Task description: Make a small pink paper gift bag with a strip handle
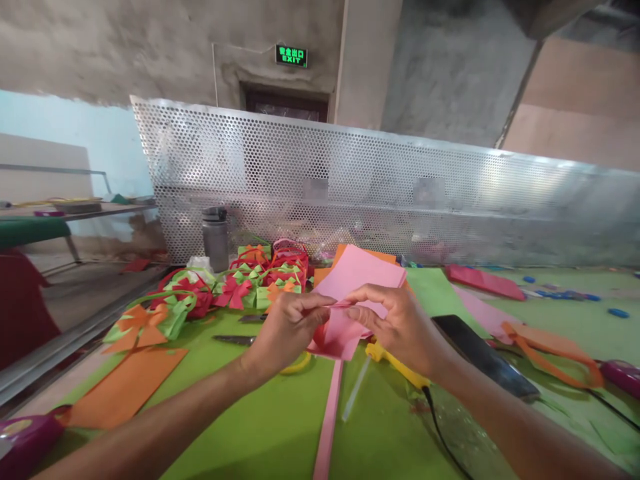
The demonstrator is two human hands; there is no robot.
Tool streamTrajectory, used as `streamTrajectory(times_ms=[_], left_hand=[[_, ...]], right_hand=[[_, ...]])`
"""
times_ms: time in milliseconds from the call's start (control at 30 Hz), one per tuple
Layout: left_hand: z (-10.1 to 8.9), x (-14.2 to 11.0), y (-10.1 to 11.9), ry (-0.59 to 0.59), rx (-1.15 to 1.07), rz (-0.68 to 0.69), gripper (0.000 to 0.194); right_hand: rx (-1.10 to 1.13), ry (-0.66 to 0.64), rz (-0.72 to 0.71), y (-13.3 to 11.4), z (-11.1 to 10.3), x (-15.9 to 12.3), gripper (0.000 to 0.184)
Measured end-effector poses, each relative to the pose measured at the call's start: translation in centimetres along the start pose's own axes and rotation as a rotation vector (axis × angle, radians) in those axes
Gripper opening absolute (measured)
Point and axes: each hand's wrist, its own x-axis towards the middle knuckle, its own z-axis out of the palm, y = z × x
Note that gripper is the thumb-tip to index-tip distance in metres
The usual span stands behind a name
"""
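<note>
the left hand [293,330] and right hand [393,320] pinch a thin pink sheet piece [345,343] between their fingertips — above a bright green tabletop [270,427], near a long narrow pink strip [330,423].

"Room by the left hand [287,327]?"
"Yes, green tabletop [255,427] left of the pink strip [329,420]."
"The right hand [400,327]?"
"Yellow glue gun [400,367] beneath, phone [485,357] blocking just to its right."
</note>
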Motion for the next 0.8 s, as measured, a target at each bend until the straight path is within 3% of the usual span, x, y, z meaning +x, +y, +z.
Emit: streamTrajectory(times_ms=[200,400,600,800], left_hand=[[-1.4,1.0,-2.0,0.114,0.254,0.094,0.024],[-2.0,1.5,-4.8,0.176,0.332,0.031,0.026],[-1.4,1.2,-4.8,0.132,0.307,0.049,0.026],[-1.1,1.1,-5.1,0.125,0.285,0.025,0.025]], right_hand=[[-0.139,0.055,0.045,1.5,-0.3,0.2,0.017],[-0.694,-0.261,0.229,4.1,-0.6,0.5,0.016],[-0.898,-0.385,0.337,6.5,-2.1,0.2,0.019],[-0.939,-0.443,0.415,7.9,-1.3,-3.4,0.025]])
